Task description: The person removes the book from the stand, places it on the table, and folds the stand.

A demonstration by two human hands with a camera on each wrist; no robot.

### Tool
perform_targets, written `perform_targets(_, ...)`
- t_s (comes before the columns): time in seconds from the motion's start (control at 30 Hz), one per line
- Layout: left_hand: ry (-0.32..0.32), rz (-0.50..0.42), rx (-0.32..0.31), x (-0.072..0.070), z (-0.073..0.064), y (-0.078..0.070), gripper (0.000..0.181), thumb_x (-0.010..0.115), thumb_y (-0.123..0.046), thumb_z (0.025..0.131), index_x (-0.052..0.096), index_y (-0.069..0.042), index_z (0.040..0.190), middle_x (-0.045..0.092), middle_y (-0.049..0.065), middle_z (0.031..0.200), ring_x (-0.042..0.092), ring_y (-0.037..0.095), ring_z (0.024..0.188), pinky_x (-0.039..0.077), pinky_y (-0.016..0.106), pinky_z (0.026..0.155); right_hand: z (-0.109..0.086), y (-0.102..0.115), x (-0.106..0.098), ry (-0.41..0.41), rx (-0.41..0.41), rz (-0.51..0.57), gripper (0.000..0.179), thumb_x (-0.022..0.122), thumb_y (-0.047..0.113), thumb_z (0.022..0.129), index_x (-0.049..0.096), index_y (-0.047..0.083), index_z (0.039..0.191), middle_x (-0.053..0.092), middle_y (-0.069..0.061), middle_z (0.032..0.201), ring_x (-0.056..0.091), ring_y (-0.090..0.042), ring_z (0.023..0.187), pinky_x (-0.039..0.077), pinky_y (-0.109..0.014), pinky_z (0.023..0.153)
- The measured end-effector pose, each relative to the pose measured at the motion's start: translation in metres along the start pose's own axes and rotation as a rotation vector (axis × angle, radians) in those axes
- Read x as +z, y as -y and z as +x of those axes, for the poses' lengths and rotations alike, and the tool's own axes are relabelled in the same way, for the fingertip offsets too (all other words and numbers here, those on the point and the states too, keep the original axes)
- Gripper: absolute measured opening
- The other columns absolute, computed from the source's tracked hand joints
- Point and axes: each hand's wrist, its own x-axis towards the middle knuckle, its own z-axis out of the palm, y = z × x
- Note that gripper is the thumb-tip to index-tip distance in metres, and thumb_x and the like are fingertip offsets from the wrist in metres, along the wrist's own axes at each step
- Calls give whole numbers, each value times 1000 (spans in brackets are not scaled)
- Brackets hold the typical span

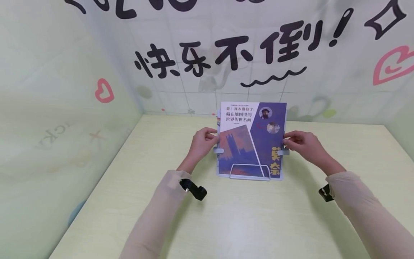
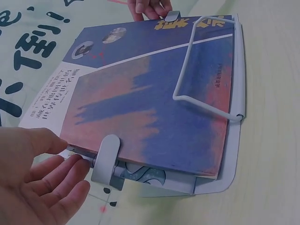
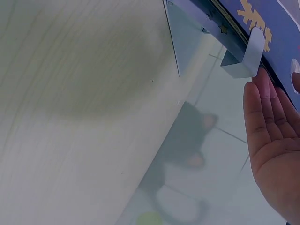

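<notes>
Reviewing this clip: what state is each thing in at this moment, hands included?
Book: closed, propped up, front facing the person.
Stand: standing on the table, loaded with the book.
Left clip: hooked over the book's left edge.
Right clip: hooked over its right edge.
Wire rest: raised across the book's lower front.
Left hand: pinching the left edge.
Right hand: pinching the right edge.
</notes>
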Motion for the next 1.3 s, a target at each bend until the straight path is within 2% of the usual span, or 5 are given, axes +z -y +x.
perform_targets(0.13,5,-23,6,5,-2,-4,37,65,-14,85,51,-3,117,66,11,89,64,21,78,52,28,67,0,2,1,-17,30,47,37,56,22,92,57,-10,112,65,-23,96,65,-15,78,49,-20,67)
perform_targets(0.33,-49,-34,22,11,-6,-6,41,64,-13,85,48,-5,122,64,10,87,63,20,77,53,28,66,1,3,5,-45,65,122,36,56,20,92,56,-11,110,64,-25,96,64,-7,74,47,-12,69)
perform_targets(0.53,-61,-56,52,15,-7,-5,32,63,-9,86,54,-5,116,63,12,87,63,22,76,53,28,64,3,4,9,-75,82,138,35,58,18,91,56,-12,108,64,-24,94,63,-5,71,49,-16,67)
perform_targets(0.9,-75,-51,4,21,0,-9,28,59,-2,87,54,0,114,62,15,91,62,25,79,52,29,66,4,4,10,-116,90,177,37,61,16,88,55,-15,108,65,-21,92,61,-1,69,51,-18,65)
perform_targets(1.3,-122,-99,40,27,0,-15,20,57,3,87,53,3,107,60,15,90,59,23,76,51,27,61,10,2,8,-178,123,285,42,63,15,87,51,-16,113,62,7,75,62,-3,68,53,-20,66)
